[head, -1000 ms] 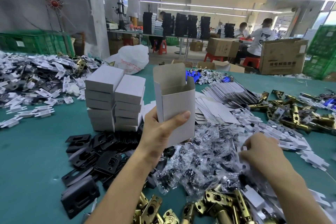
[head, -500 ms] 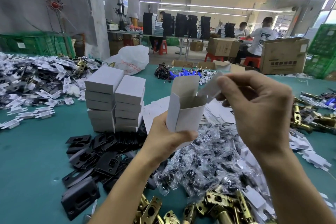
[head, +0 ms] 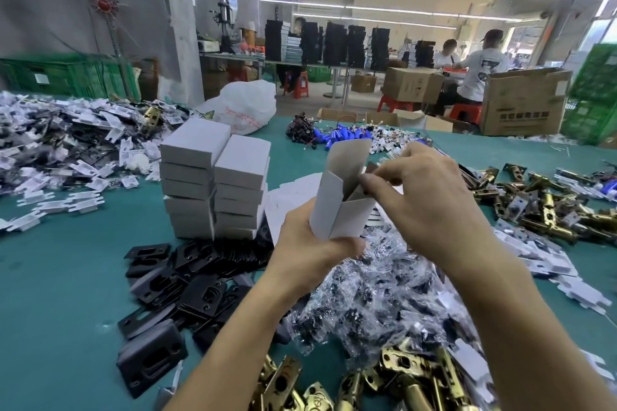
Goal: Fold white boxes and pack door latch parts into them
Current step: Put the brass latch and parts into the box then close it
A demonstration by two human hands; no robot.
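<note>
Left hand (head: 309,245) grips the open white box (head: 340,207) by its lower end, upright above the table (head: 66,294). Right hand (head: 430,200) at the box mouth, fingers curled, pinching a small dark part (head: 370,167).

On the bench (head: 50,277), a stack of closed boxes (head: 213,183) stands left of centre, with flat plates (head: 187,280) spread before it. An open box (head: 340,207) is held upright above a heap of bagged parts (head: 384,294) (left hand (head: 310,243) beneath, right hand (head: 430,197) at its top). Latch bolts (head: 384,377) lie nearest.
</note>
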